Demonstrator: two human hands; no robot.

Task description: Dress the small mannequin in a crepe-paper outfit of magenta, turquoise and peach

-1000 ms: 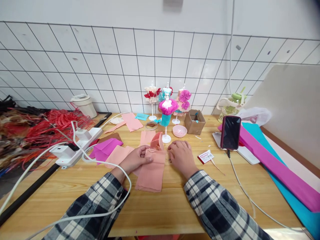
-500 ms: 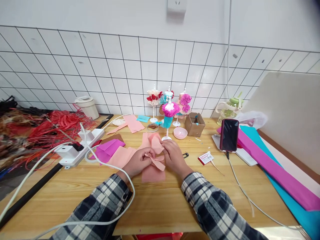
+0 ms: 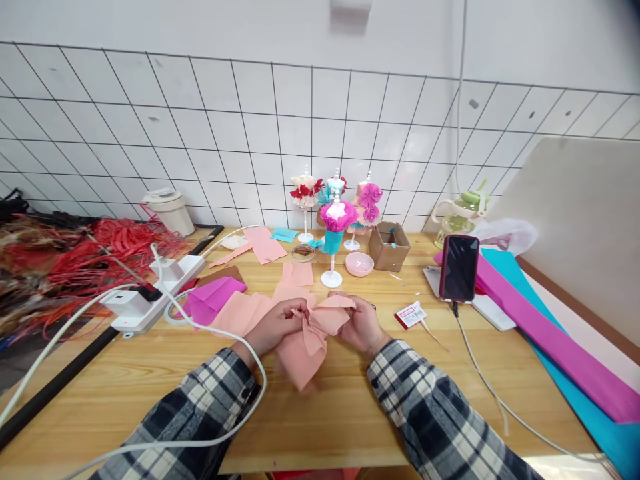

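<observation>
Peach paper, crumpled, long axis unclear: I log it between both hands' fingertips. Left hand: pinched on the gather, nearer the loose wearer-side panel. Right hand: pinched on the flap.

From afar, I saw that the right hand, palm-down beside the peach paper a second earlier, had taken its edge; the paper had bunched beside the left hand and skewed.
</observation>
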